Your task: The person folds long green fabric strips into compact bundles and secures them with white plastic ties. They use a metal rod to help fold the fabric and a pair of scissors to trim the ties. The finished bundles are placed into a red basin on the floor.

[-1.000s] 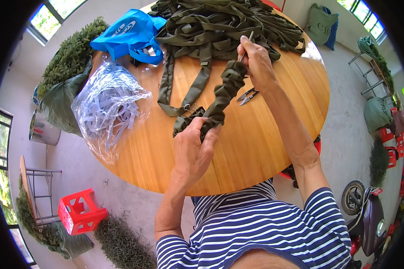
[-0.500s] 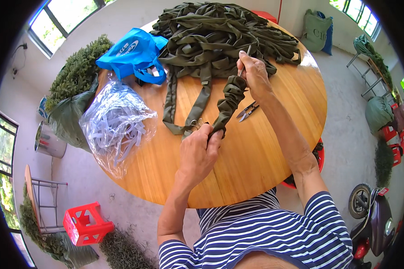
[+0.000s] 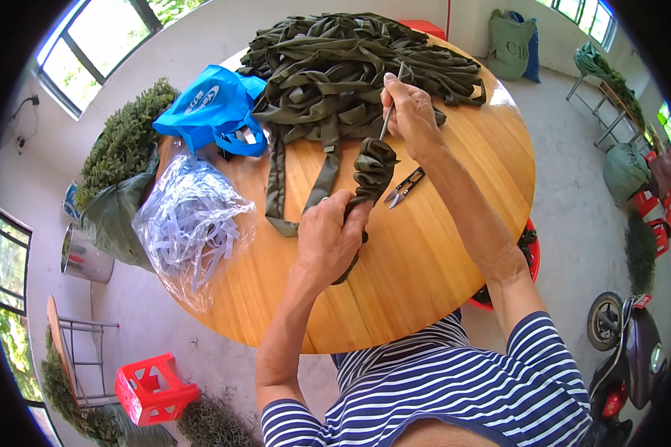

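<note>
the left hand (image 3: 329, 237) has its thumb and fingers pinching a bunched dark green fabric tube (image 3: 373, 168), whose folds rise just beyond those fingers; a dark end shows below them, on the near side. the right hand (image 3: 414, 119) pinches a thin metal rod (image 3: 388, 121) in its fingers, and the rod's lower end meets the top of the folds (inside or only against them, i cannot tell).

if the left pinch slackened, the folds could spring loose or twist. a rod pushed at a slant could snag the cloth or poke through it. a loose right grip could let the rod slip out of the folds.

the snips (image 3: 405, 187) lie on the desk (image 3: 402, 276) just right of the left fingers, so a sweep of the right forearm could knock them. left of the left fingers, a loose strip (image 3: 276, 182) could get caught up too.
</note>
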A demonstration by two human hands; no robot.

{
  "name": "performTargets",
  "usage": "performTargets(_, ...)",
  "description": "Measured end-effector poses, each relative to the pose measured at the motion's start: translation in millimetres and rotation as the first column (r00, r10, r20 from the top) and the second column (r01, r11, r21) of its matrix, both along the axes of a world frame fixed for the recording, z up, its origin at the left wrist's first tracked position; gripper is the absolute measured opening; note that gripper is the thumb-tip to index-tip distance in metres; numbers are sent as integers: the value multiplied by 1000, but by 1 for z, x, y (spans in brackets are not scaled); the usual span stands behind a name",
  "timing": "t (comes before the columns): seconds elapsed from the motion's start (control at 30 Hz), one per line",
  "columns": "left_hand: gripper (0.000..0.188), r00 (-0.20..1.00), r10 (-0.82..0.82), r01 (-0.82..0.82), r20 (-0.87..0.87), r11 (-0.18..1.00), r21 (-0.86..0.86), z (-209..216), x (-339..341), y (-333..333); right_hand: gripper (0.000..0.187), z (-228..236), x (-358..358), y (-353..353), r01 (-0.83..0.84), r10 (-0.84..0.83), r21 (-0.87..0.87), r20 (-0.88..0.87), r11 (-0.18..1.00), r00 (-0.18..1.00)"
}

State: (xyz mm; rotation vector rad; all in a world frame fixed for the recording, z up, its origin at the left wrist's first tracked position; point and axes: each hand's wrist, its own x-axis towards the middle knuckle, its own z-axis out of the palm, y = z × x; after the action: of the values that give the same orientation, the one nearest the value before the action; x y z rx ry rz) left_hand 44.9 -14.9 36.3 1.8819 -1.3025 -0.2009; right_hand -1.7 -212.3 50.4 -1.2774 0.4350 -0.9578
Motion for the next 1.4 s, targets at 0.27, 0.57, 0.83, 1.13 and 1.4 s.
performTargets(0.27, 19, 918, -83, 117, -388, 991, 64, -6, -1, 44, 34, 3, -22, -96, 230, -233, 65, 43, 971, 971)
performTargets(0.57, 21, 996, -52, 49, -75, 998, -49, -8, 19, -26, 40, -1, 8, -28, 48, -49, 23, 55, 999, 997)
performTargets(0.83, 26, 915, -204, 252, -347, 963, 98, -2, 24, 17, 34, -10, -32, -110, 335, -343, 132, 41, 933, 938)
performTargets(1.13, 21, 701, -196, 385, -685, 914, 132, 31, 49, 0, 35, -69, -47, -61, -145, 41, -111, -637, 983, 770)
performTargets(1.4, 23, 724, -234, 481, -649, 845, 232, 48, 51, -16, 24, -21, -45, 9, -414, 191, -829, -368, 377, 910)
